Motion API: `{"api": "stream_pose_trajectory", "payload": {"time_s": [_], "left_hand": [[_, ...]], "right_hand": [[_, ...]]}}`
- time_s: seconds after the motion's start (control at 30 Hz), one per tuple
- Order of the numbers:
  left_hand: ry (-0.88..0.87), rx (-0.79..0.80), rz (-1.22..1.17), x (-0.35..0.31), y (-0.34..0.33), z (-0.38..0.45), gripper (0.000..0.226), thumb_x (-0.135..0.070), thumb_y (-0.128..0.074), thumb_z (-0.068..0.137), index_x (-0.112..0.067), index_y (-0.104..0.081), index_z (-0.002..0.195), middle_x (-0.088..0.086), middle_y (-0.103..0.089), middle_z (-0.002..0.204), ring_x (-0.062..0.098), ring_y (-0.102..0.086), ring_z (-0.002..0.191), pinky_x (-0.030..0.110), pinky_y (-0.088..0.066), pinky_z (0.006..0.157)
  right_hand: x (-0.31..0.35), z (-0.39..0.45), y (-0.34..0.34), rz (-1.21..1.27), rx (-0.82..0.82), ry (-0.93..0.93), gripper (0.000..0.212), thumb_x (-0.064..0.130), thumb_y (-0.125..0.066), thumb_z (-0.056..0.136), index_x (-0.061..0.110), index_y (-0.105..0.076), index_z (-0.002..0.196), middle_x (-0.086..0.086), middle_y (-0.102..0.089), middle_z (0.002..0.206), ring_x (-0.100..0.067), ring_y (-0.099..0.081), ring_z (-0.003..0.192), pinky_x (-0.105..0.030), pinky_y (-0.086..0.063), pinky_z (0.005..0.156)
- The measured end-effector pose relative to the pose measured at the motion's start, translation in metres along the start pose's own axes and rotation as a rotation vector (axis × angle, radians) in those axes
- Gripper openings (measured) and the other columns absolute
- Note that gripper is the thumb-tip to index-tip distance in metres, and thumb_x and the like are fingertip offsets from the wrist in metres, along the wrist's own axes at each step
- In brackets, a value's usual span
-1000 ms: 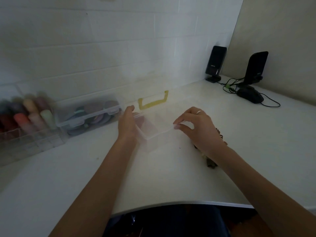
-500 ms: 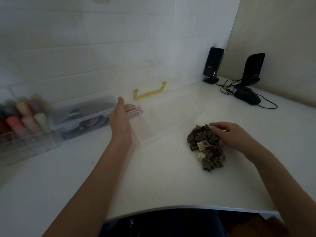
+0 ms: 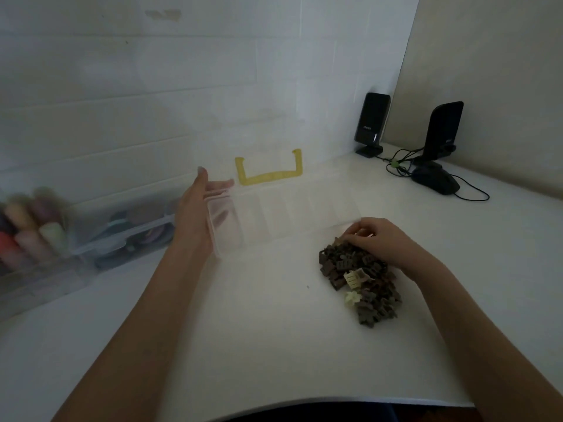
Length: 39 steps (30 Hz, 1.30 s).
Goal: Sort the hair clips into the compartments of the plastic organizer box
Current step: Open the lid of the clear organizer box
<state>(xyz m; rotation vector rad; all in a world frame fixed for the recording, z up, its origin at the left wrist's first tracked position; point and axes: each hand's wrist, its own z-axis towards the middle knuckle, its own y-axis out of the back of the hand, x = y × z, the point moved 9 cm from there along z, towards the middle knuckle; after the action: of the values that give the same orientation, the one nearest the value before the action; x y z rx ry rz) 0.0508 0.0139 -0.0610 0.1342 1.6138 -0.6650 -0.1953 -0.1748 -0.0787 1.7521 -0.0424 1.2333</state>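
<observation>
A clear plastic organizer box (image 3: 283,214) with several compartments lies open on the white table, its see-through lid and yellow handle (image 3: 268,175) tipped up toward the wall. My left hand (image 3: 198,214) grips the box's left end, thumb up, fingers showing through the plastic. A pile of small hair clips (image 3: 362,284), mostly brown with a few cream ones, lies right of the box's near corner. My right hand (image 3: 377,239) lies on the far side of the pile, fingertips curled down onto clips there.
Two clear storage boxes (image 3: 122,229) with coloured items stand at the left by the wall. Two black speakers (image 3: 371,123), a black mouse (image 3: 435,181) and cables sit in the far right corner. The table's curved front edge (image 3: 304,403) is near me.
My right hand left the box rim and dropped onto the clip pile. The lid now stands open and the compartments show. My left hand stayed at the box's left end.
</observation>
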Motion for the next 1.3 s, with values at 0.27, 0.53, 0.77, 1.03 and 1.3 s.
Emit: {"api": "stream_pose_trajectory", "payload": {"time_s": [0.27, 0.53, 0.77, 1.03, 1.3], "left_hand": [[-0.048, -0.021, -0.170, -0.001, 0.005, 0.008, 0.052, -0.041, -0.049, 0.092, -0.015, -0.066, 0.050, -0.002, -0.073, 0.067, 0.011, -0.064, 0.057, 0.021, -0.050, 0.059], [-0.206, -0.092, -0.075, -0.012, 0.019, 0.009, 0.039, -0.039, -0.061, 0.084, -0.014, -0.067, 0.056, 0.004, -0.073, 0.067, 0.016, -0.063, 0.061, 0.029, -0.050, 0.069], [-0.218, -0.043, -0.032, -0.011, 0.009, 0.007, 0.037, -0.035, -0.056, 0.089, -0.004, -0.065, 0.071, 0.000, -0.073, 0.067, 0.010, -0.062, 0.057, 0.024, -0.049, 0.065], [-0.205, -0.004, -0.052, -0.007, 0.005, 0.007, 0.036, -0.040, -0.061, 0.084, -0.017, -0.068, 0.057, 0.002, -0.075, 0.075, 0.017, -0.066, 0.075, 0.035, -0.052, 0.086], [-0.008, 0.058, 0.150, 0.001, -0.002, 0.000, 0.043, -0.055, -0.045, 0.089, -0.022, -0.072, 0.086, -0.003, -0.071, 0.087, 0.013, -0.063, 0.081, 0.030, -0.049, 0.075]], "right_hand": [[0.014, -0.018, 0.027, 0.264, -0.146, 0.189, 0.007, 0.011, -0.075, 0.077, 0.017, -0.073, 0.081, 0.008, -0.073, 0.085, -0.011, -0.069, 0.071, -0.012, -0.051, 0.064], [0.007, -0.021, 0.048, 0.418, -0.253, 0.216, 0.029, 0.000, -0.077, 0.072, 0.006, -0.059, 0.095, -0.010, -0.070, 0.085, -0.019, -0.068, 0.072, -0.022, -0.057, 0.064], [0.026, -0.026, 0.044, 0.197, -0.461, 0.371, 0.022, 0.012, -0.074, 0.078, 0.017, -0.053, 0.082, 0.014, -0.070, 0.094, -0.005, -0.062, 0.093, -0.020, -0.045, 0.063], [0.006, -0.013, 0.042, 0.216, -0.458, 0.263, 0.029, 0.019, -0.067, 0.085, 0.027, -0.056, 0.111, 0.009, -0.053, 0.123, -0.006, -0.060, 0.096, -0.016, -0.048, 0.074], [0.004, -0.009, 0.024, 0.381, -0.353, 0.197, 0.022, 0.006, -0.055, 0.092, 0.016, -0.060, 0.110, -0.003, -0.072, 0.086, -0.010, -0.071, 0.068, -0.020, -0.058, 0.065]]}}
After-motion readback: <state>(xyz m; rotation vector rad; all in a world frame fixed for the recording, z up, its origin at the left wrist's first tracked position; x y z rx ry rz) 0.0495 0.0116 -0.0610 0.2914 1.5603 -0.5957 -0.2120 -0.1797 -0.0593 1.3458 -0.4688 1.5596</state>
